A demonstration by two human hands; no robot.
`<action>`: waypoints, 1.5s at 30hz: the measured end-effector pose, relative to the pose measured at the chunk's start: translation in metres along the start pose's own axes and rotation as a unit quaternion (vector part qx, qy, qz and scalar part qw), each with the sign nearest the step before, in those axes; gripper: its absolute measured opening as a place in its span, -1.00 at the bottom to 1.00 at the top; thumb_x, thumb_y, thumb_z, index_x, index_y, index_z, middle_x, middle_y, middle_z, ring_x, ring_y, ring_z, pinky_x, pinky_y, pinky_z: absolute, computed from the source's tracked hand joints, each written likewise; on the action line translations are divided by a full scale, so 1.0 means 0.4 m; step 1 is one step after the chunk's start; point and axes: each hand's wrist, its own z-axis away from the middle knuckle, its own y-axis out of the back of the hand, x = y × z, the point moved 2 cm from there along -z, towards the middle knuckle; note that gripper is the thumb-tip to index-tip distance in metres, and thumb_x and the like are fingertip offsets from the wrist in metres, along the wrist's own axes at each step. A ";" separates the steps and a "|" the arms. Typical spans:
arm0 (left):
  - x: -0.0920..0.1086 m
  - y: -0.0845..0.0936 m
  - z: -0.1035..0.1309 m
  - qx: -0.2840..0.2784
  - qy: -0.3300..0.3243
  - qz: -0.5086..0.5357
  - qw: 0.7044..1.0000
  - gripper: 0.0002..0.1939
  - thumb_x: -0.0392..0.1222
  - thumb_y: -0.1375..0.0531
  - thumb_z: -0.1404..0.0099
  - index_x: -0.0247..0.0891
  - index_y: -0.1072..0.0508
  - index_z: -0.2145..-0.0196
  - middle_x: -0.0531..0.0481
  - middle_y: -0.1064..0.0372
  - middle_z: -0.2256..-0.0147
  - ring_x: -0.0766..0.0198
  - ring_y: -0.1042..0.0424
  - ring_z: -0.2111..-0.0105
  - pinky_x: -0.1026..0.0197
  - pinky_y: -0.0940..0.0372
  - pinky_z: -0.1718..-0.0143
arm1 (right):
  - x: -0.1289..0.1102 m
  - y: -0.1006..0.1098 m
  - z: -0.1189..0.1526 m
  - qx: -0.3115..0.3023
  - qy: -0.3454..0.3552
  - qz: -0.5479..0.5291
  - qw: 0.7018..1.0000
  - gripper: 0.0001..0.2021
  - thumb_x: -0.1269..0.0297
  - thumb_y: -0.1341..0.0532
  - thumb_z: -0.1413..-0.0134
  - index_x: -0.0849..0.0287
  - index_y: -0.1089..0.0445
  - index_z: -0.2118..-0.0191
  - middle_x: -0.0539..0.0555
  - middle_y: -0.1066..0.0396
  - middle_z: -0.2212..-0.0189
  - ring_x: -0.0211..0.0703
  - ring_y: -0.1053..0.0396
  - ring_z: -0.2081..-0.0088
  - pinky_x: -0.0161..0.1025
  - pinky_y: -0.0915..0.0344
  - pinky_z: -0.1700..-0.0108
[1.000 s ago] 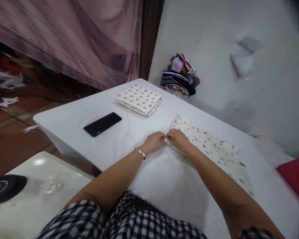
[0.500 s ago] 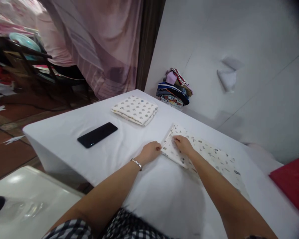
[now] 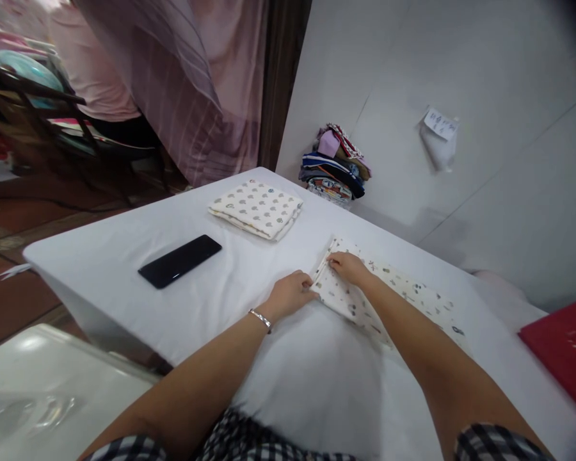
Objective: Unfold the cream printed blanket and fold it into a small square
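A white cloth with small grey and coloured prints lies in a long strip on the white-covered table, its left end folded in layers. My left hand, with a silver bracelet at the wrist, pinches the near left corner of that cloth. On the same folded edge, farther from me, my right hand is closed with its fingertips gripping the fabric. Beyond my hands sits a second printed cloth, folded into a flat square; neither hand touches it.
A black phone lies on the white table cover. Folded clothes are stacked by the wall. At right is a red item; at lower left, a pale glossy surface. A person in pink sits beyond the curtain.
My right hand has shifted slightly left, to the folded edge of the cloth. My left hand keeps its corner. The view has moved a little.
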 end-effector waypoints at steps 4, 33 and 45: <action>-0.003 -0.002 -0.003 -0.003 -0.004 -0.003 1.000 -0.83 -0.04 -0.18 -0.18 -0.19 -0.41 0.41 0.10 -0.36 0.29 0.34 -0.34 0.37 0.27 -0.15 0.37 | -0.006 0.007 -0.009 -0.025 0.022 0.018 0.999 -0.82 0.39 -0.07 -0.12 0.13 -0.41 0.25 0.05 -0.46 0.21 -0.16 -0.34 0.18 -0.30 -0.16 0.18; -0.003 -0.004 -0.005 0.002 -0.018 -0.020 1.000 -0.86 -0.16 -0.11 -0.20 -0.20 -0.44 0.43 0.05 -0.35 0.32 0.34 -0.34 0.39 0.27 -0.17 0.35 | -0.012 0.050 -0.061 -0.112 0.105 0.141 0.978 -0.78 0.37 -0.08 -0.14 0.09 -0.42 0.15 0.11 -0.37 0.12 -0.10 -0.30 0.07 -0.29 -0.19 0.24; -0.006 -0.005 -0.007 -0.002 -0.031 -0.012 0.999 -0.87 -0.18 -0.11 -0.19 -0.21 -0.43 0.43 0.07 -0.33 0.31 0.36 -0.32 0.41 0.29 -0.16 0.37 | -0.009 0.078 -0.085 -0.133 0.125 0.128 0.975 -0.91 0.35 -0.12 -0.07 0.14 -0.36 0.30 0.07 -0.40 0.22 -0.16 -0.30 0.22 -0.31 -0.10 0.33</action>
